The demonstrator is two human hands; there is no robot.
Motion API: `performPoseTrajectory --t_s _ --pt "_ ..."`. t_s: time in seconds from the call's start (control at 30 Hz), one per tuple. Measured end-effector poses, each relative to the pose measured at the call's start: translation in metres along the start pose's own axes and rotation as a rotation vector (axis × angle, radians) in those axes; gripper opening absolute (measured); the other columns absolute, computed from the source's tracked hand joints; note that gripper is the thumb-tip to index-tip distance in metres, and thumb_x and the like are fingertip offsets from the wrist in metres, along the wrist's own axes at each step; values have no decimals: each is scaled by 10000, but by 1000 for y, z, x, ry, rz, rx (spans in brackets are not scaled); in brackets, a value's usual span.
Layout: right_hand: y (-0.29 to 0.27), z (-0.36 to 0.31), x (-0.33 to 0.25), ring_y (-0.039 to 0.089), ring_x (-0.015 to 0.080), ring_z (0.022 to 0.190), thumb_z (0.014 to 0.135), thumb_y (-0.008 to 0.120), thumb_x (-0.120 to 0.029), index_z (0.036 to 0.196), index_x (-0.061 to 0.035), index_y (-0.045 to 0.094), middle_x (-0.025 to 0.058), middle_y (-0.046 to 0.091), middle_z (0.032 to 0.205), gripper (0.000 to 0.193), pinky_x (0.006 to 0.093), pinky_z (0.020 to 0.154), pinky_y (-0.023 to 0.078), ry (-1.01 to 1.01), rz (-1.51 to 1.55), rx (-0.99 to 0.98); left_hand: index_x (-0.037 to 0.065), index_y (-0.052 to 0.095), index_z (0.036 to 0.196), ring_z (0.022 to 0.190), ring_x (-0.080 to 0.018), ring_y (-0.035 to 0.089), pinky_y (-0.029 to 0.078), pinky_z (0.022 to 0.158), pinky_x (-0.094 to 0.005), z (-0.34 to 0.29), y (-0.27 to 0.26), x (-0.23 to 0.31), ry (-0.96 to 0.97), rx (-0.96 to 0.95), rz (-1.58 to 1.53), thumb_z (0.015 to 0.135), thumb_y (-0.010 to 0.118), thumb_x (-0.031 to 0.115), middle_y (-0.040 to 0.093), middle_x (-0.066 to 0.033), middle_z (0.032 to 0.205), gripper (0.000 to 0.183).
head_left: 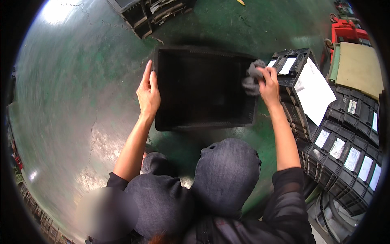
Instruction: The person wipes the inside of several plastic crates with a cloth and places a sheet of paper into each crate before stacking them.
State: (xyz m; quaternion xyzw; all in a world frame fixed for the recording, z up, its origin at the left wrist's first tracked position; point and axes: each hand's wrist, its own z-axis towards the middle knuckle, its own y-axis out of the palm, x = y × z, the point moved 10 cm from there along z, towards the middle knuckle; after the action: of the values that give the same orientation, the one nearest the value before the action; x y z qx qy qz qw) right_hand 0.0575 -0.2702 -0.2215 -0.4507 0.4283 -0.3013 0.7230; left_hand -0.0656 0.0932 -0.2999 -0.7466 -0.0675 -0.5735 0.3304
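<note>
Pinching a cloth [256,70] at the right edge of the crate [207,91] over the floor [69,101], the right hand [269,89] could skew the crate if the left hand [148,97], grasping the left edge, slips.

Black crates [327,164], worn green floor [73,101]

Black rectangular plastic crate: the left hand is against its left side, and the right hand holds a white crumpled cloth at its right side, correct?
Almost: the crumpled cloth is grey, not white, as the head view shows. The left hand is against the left side of the black rectangular plastic crate, and the right hand holds the cloth at the crate's right side.
</note>
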Motion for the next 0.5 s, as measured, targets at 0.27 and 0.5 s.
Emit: performPoseTrajectory --t_s 0.27,0.5 --pt "-12 -153 -36 551 343 929 600 533 82 1019 -114 600 153 496 1021 467 384 749 494 146 165 -126 276 436 1345 570 -107 429 421 607 -283 -4 -3 -13 -82 37 5 939 475 310 457 -23 621 409" --pt "58 -117 -188 576 266 866 588 616 47 1039 -150 582 98 495 1015 494 355 603 543 -321 428 -321 193 481 1309 625 -35 305 320 578 -183 -6 0 -27 -170 28 -188 929 521 310 400 58 747 400"
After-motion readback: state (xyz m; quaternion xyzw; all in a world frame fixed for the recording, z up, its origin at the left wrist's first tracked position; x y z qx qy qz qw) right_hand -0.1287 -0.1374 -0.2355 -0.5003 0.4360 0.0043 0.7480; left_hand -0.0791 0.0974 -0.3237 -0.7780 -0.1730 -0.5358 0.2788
